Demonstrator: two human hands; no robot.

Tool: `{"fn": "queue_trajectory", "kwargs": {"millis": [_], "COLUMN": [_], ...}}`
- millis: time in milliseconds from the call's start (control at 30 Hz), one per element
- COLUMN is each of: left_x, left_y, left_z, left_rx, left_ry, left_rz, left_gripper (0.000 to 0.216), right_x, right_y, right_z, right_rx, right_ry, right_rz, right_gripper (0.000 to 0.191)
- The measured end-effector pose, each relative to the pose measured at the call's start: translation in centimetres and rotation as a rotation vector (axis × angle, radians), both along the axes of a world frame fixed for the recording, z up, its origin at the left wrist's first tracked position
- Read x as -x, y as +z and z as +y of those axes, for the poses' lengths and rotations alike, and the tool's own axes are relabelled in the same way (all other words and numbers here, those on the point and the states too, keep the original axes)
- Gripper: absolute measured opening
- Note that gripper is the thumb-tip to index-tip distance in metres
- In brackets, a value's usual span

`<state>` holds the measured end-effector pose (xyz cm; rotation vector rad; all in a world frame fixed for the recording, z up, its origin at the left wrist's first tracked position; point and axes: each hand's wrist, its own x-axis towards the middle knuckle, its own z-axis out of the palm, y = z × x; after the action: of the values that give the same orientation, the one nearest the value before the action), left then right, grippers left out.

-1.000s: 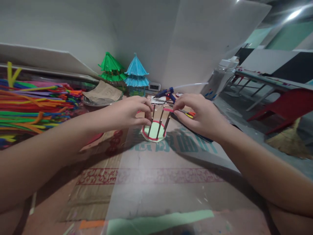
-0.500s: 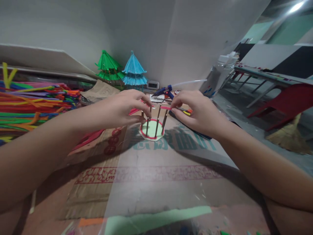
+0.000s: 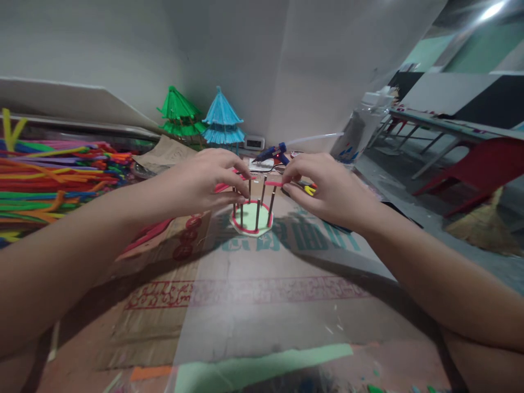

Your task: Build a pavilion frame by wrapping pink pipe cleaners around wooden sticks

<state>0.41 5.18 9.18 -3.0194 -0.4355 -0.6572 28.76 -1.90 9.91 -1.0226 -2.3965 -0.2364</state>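
Base (image 3: 249, 221), posts (image 3: 257, 215) — teal characters (image 3: 301, 240) alongside

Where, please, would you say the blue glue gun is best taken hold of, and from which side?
The glue gun is probably best gripped by its handle, from the right: its nozzle points left, and the handle slants down toward the right hand.

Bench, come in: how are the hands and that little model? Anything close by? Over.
Right hand pinching red strip. Left hand at brown posts, contact unclear. Posts standing on pale green base. Glue gun just behind.
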Motion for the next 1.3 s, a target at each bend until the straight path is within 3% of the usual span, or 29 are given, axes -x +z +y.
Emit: {"fn": "queue_trajectory", "kwargs": {"millis": [267, 567, 1033, 1300], "left_x": [0.3, 0.7, -2.4, -1.9], "left_y": [0.5, 0.8, -2.2, -2.0], "left_z": [0.4, -0.2, -2.8, -1.8], "left_rx": [-0.019, 0.025, -0.02, -0.007], "left_ry": [-0.051, -0.011, 0.165, 0.148], "left_rz": [0.023, 0.043, -0.155, -0.097], "left_gripper": [0.029, 0.027, 0.031, 0.032], "right_x": [0.1, 0.1, 0.5, 0.5], "right_y": [-0.2, -0.3, -0.9, -0.6], "right_z": [0.0, 0.1, 0.3, 0.1], "right_rx": [-0.012, -0.006, 0.001, 0.004], "right_ry": [0.006, 0.011, 0.052, 0.048], "right_rz": [-0.024, -0.029, -0.062, -0.049], "right_gripper": [0.009, 0.008, 0.015, 0.015]}}
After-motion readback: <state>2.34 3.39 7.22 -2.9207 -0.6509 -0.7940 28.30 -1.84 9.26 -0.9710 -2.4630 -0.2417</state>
